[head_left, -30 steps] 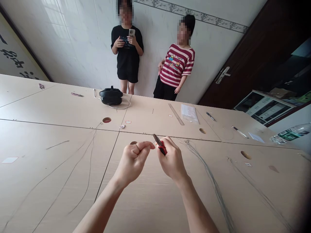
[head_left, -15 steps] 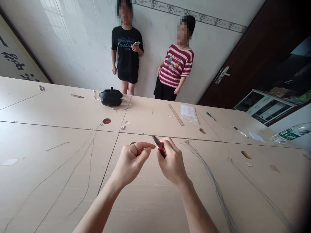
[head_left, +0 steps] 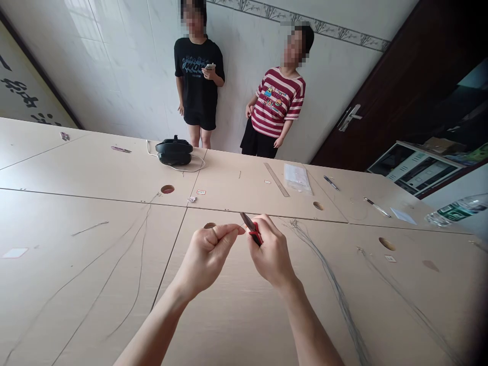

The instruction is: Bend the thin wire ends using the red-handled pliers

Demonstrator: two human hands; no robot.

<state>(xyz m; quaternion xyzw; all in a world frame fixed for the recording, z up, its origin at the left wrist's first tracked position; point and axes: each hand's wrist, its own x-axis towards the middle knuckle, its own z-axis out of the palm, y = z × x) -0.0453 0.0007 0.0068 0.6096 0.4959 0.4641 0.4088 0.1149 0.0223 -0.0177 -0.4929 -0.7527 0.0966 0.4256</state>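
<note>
At the middle of the table, my left hand (head_left: 208,254) is closed, thumb and forefinger pinched together. A faint thin wire seems to show at its fingertips; most of it is hidden or too fine to make out. Just to the right, my right hand (head_left: 271,249) wraps round red-handled pliers (head_left: 254,232). Their dark, tapered jaws point up and left, close by the left fingertips. Whether the jaws touch the wire I cannot tell. A bundle of long grey wires (head_left: 324,262) lies to the right of my right hand.
Loose wires (head_left: 143,239) spread over the left side, with another strand (head_left: 404,295) far right. Behind lie a black case (head_left: 174,152) with a white cable, a steel ruler (head_left: 277,180), a plastic bag (head_left: 297,179), pens (head_left: 376,207) and a bottle (head_left: 455,211). Two people stand beyond the table.
Both hands stay almost in place, with the pliers still beside the left fingertips. The person in the striped shirt has tilted their head to the right.
</note>
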